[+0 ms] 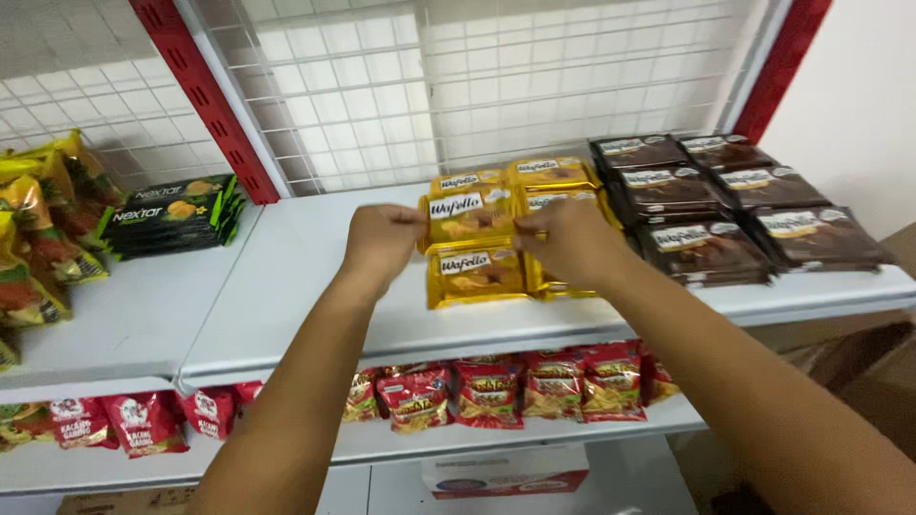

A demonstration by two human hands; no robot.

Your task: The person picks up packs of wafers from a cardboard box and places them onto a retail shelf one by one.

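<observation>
Head view of a white shelf [315, 286] in a shop rack. Both hands grip one yellow wafer pack [468, 217] from opposite ends: the left hand [382, 238] has its fingers curled shut on the pack's left edge, and the right hand [570, 238] pinches its right edge, fingers folded over the top. The held pack sits slightly raised above a second yellow pack [474, 275] that lies flat near the shelf's front edge. More yellow packs [551, 173] lie in two rows reaching back toward the white wire grid [534, 76] at the rear of the shelf. Just beside them, toward the shelf's right end, dark brown packs [706, 205] lie in stacked rows (touching the yellow group or not, one cannot tell). On the neighbouring shelf to the left, beyond a red upright [205, 100], a stack of green and black packs [176, 212] lies near the back corner, with yellow and red snack bags [43, 229] at the left edge. Red snack bags [506, 386] stand along the shelf below.
</observation>
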